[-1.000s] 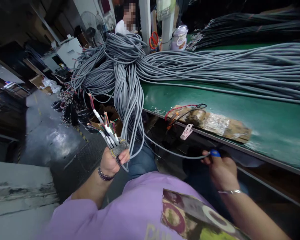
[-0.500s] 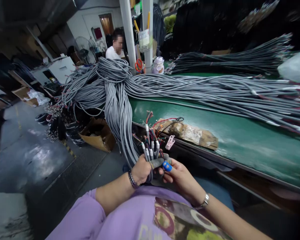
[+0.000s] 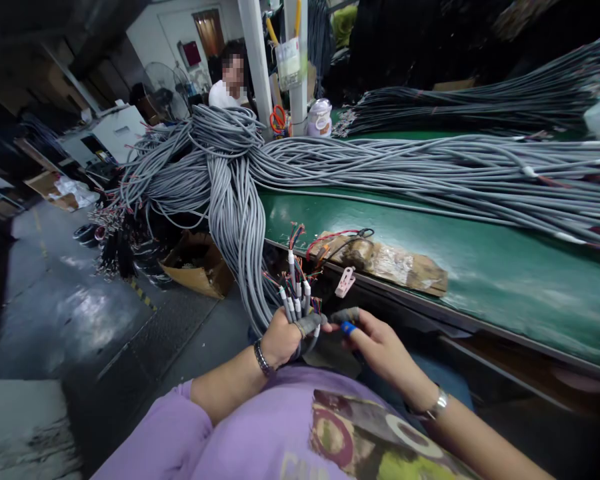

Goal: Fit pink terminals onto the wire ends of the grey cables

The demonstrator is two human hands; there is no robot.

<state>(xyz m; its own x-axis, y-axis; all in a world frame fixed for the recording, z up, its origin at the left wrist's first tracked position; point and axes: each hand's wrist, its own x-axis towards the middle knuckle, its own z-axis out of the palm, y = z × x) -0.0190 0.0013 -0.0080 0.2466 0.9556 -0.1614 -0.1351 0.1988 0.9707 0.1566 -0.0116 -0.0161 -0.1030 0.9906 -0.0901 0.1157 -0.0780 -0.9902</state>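
Observation:
My left hand [image 3: 280, 339] is closed round a bunch of grey cable ends [image 3: 296, 297], whose stripped coloured wires and white sleeves stick upward. A grey guard covers its thumb. My right hand [image 3: 380, 347] is right beside it, fingers pinched near the bunch, with a blue cap on one fingertip and a grey guard on another. What it pinches is too small to make out. The held cables run up into a big bundle of grey cables [image 3: 235, 200] that hangs over the edge of the green table [image 3: 480, 267].
More grey cable lies lengthwise along the table [image 3: 430, 173]. A taped cardboard piece [image 3: 395, 263] with a wire and a pink clip [image 3: 345, 282] sits at the table edge. An open carton [image 3: 193, 267] stands on the floor. Another person [image 3: 227, 83] sits behind the pile.
My right hand came in from the right to meet the left hand at the cable ends, and has now drawn slightly apart. The view shifted up and right.

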